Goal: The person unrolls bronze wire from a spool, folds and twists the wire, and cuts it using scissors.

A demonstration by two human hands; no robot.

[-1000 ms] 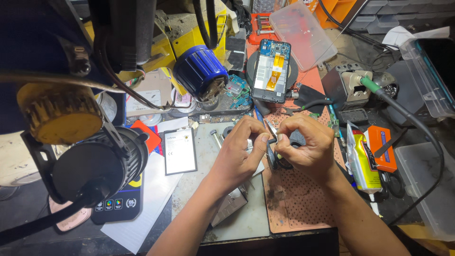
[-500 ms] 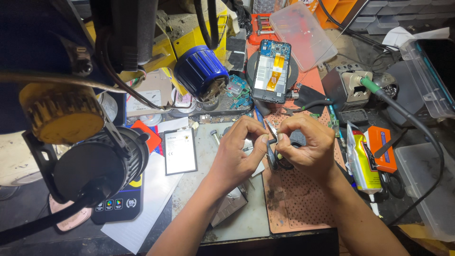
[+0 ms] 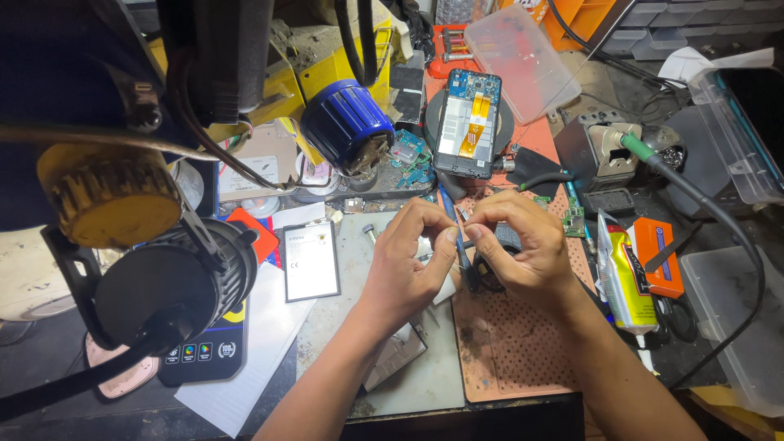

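My left hand (image 3: 408, 265) and right hand (image 3: 523, 253) meet fingertip to fingertip — both pinched shut on a tiny part, too small to identify — above the perforated orange mat (image 3: 514, 351), tweezers (image 3: 459, 237) between them.

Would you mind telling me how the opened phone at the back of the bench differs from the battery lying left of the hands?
The opened phone shows blue circuit boards and an orange ribbon cable; the battery has a plain pale face in a dark frame. The phone rests on a round dark stand, while the battery lies flat on the bench. The phone lies beyond the hands, the battery left of the left hand. Both are flat, upright rectangles, untouched by either hand.
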